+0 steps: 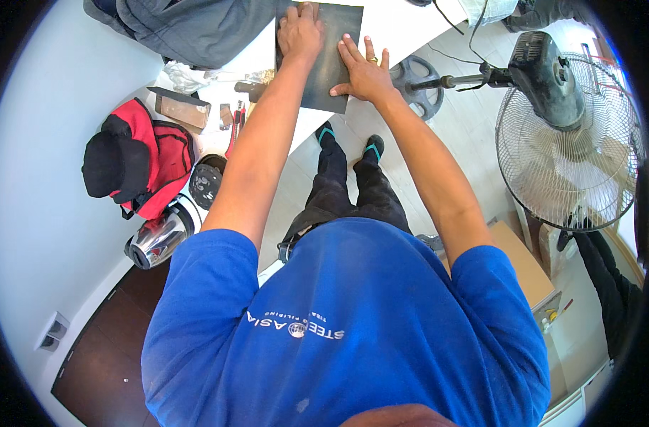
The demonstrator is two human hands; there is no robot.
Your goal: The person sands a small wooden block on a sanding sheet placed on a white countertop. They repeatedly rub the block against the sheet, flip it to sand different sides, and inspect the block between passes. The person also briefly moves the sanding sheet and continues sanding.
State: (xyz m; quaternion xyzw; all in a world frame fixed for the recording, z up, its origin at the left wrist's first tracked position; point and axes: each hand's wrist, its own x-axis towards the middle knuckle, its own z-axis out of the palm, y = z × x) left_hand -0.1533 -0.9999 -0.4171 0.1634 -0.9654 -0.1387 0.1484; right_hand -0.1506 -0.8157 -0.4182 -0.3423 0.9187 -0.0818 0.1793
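Observation:
A dark flat sheet [329, 58], probably sandpaper, lies on the white table with a pale dusty streak along its middle. My left hand [301, 34] is on its far part, fingers curled over a small brown piece [316, 9] that is mostly hidden beneath them. My right hand [368, 72] rests flat along the sheet's right edge, fingers spread, wearing a ring and holding nothing. Left of my left forearm lie a red utility knife [234, 131], a small brown block [225, 116] and a dark-handled tool [249, 89], partly covered by the arm.
A grey cloth item [196, 32] covers the table's far left. Nearer are a brown box-like piece [182, 109], clear plastic [183, 77], a red-and-black bag [153, 155] and a metal kettle [161, 235]. To the right stands a pedestal fan [567, 128]; another person's leg [604, 283] shows beyond it.

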